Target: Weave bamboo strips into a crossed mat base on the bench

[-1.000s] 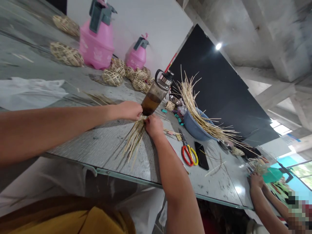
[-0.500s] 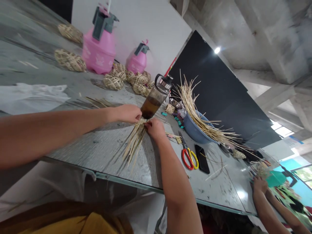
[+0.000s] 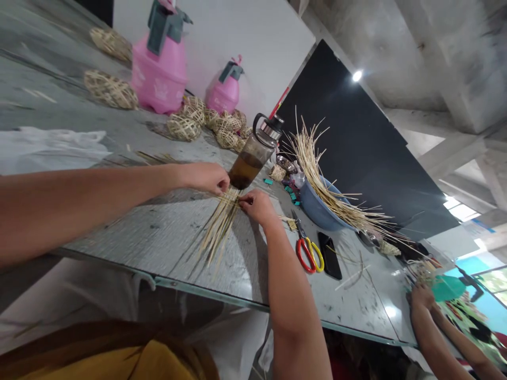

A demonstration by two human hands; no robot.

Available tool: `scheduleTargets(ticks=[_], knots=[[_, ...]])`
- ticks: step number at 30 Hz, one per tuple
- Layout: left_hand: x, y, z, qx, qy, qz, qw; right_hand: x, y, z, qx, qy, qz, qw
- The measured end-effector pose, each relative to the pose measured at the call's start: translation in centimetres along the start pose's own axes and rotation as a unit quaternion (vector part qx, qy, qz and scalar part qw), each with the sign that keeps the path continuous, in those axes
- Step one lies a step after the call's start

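A bundle of thin pale bamboo strips (image 3: 218,227) lies fanned on the grey table, its loose ends pointing toward the front edge. At the bundle's far end my left hand (image 3: 212,178) is closed, its fingertips pinching strips on the left side. Opposite it, my right hand (image 3: 257,205) pinches strips at the right side with thumb and forefinger. Crossing strips show between the two hands. A bottle of brown liquid (image 3: 250,161) with a black lid stands just beyond my fingers.
Scissors (image 3: 309,253) with red and yellow handles and a black phone (image 3: 329,256) lie at right. A blue basin (image 3: 317,210) bears long strips. Pink sprayers (image 3: 160,74) and woven balls (image 3: 184,127) stand behind. At far right are another person's hands (image 3: 422,296).
My right hand has shifted slightly right, widening the gap between my hands. My left hand stays at the bundle's far end. The camera view has tilted a little.
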State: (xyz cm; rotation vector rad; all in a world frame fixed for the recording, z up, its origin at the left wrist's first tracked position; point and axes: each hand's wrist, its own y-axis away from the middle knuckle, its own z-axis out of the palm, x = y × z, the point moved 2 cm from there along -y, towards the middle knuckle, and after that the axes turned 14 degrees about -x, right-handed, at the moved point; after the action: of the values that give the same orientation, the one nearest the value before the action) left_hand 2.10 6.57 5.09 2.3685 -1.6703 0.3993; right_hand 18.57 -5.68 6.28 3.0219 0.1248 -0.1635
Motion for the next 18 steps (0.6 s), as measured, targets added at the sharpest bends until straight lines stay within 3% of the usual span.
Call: scheduleTargets(ticks=[5, 12, 18], knots=[[0.27, 0.00, 0.02, -0.010, 0.002, 0.001, 1.000, 0.15, -0.15, 0.08, 0.005, 0.005, -0.005, 1.000], [-0.03, -0.25, 0.04, -0.003, 0.002, 0.004, 1.000, 0.85, 0.54, -0.47, 0.003, -0.072, -0.029, 0.997], [0.28, -0.05, -0.10, -0.013, -0.014, -0.004, 1.000, 0.17, 0.55, -0.49, -0.012, -0.029, -0.020, 0.999]])
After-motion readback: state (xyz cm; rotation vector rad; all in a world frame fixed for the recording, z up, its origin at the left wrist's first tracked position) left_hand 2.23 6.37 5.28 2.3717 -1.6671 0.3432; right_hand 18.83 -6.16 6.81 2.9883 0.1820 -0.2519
